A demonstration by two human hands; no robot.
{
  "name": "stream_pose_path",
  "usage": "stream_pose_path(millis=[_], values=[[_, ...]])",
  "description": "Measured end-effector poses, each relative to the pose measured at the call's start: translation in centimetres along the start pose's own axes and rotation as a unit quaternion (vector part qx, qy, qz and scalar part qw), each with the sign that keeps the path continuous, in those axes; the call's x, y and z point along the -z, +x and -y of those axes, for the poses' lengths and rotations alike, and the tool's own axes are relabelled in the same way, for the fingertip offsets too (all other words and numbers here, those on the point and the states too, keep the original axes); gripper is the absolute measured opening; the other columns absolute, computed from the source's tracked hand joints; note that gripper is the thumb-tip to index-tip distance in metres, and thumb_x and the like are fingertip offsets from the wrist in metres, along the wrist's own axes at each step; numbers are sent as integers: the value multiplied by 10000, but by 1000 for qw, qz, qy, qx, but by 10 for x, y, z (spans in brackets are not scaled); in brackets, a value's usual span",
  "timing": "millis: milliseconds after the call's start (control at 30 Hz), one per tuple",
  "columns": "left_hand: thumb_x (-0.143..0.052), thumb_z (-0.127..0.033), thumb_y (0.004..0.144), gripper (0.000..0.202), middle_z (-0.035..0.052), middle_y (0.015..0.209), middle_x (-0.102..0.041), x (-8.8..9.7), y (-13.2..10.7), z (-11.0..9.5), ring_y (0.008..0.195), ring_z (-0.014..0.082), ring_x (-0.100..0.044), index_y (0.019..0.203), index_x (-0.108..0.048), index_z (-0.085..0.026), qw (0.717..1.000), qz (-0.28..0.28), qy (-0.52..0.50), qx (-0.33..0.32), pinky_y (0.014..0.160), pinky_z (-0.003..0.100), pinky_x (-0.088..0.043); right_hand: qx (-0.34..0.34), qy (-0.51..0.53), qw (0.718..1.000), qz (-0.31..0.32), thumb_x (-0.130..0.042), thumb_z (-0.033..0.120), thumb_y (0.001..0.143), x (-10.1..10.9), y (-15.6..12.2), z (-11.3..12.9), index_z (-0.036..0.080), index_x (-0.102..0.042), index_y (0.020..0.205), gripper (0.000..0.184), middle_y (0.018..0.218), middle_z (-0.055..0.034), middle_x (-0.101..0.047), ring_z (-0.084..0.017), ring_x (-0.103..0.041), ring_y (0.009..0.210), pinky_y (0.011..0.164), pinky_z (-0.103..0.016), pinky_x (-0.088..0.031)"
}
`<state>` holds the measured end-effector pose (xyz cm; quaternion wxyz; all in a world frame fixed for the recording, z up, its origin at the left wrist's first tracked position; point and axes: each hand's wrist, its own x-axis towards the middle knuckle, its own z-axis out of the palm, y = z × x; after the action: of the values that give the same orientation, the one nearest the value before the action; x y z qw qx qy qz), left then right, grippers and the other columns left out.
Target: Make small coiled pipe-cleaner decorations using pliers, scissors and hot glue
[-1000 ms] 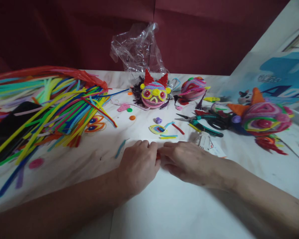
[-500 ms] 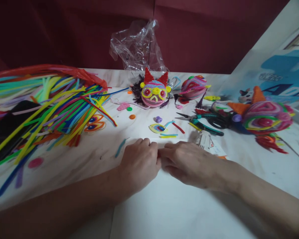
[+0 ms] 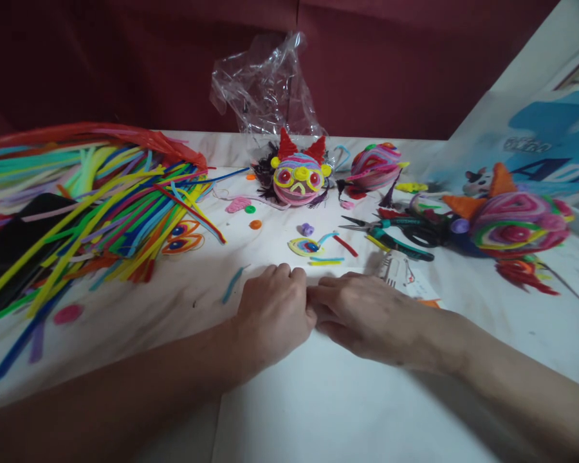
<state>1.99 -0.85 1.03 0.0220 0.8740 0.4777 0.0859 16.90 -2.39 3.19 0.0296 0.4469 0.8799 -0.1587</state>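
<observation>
Dark red backdrop (image 3: 125, 64) behind, white marble-look tabletop (image 3: 318, 411) in front, and craft stuff everywhere. Both hands meet knuckle to fingertip low on the near-middle of the table. The left hand (image 3: 273, 315) is curled into a loose fist. The right hand (image 3: 361, 315) points its fingers at it, tips bunched in a pinch. Honestly can't tell what's between them, if anything; the fingers cover that spot completely.

My read is it's a fiddly fingertip step, pinching or twisting something tiny right where the hands touch. Any further handling there would want small, steady finger pressure, not arm movement.

Nearest loose piece is the little flat coil of yellow and blue fuzzy wire (image 3: 305, 246). It lies on the table just beyond the fingertips, apart from them. It looks like an eye shape with a thin blue tail curling off it, and short yellow, blue and red offcuts lie beside it. A white printed card (image 3: 408, 283) sits just past the right hand.

Other bits:
- huge fan of multicoloured pipe cleaners (image 3: 101, 206) on the left, partly over a black phone (image 3: 14, 247)
- round pink wound-wire face with red horns (image 3: 296, 179) further back, by a crumpled clear plastic bag (image 3: 265, 90)
- green-handled pliers (image 3: 395, 238) to the right
- big pink swirly wire ball with orange cones (image 3: 511, 231) far right
</observation>
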Motion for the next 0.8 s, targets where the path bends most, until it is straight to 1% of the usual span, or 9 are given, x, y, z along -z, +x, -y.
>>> stream_pose_path(millis=[200,367,633,733,800], values=[[-452,-193,725,116,79,785,-585,-1,-2,0,818,275,-567,790,-542,-161,1000,-1,-10,-4,674,402,-478,-8,2,1000,6,-463,135,808,2,-2,2,160,-517,875,90,890,-28,-563,-160,-530,813,659,-267,-360],[-446,-187,735,97,63,772,-576,0,-1,3,799,245,-562,761,-537,-168,1000,6,-25,3,681,365,-464,-11,11,1000,5,-469,138,809,3,-1,0,163,-515,875,84,870,-20,-568,-140,-527,796,632,-238,-342],[-470,-195,723,70,41,762,-576,1,1,5,760,216,-555,728,-539,-183,999,19,-46,20,634,320,-428,-26,32,999,-11,-484,146,789,7,-3,0,166,-520,849,73,785,7,-564,-98,-497,658,557,-206,-320],[-460,-204,740,91,36,765,-582,-1,1,7,755,204,-551,745,-549,-185,998,16,-54,19,625,307,-411,-30,41,999,-16,-476,169,807,11,-7,0,190,-525,939,143,812,19,-577,-88,-496,625,531,-196,-333],[-457,-211,753,103,32,768,-584,-2,1,9,752,194,-548,761,-557,-187,998,16,-60,15,622,298,-400,-33,34,998,-28,-470,189,822,12,-13,-4,201,-518,1038,222,888,7,-591,-106,-532,690,576,-204,-380]])
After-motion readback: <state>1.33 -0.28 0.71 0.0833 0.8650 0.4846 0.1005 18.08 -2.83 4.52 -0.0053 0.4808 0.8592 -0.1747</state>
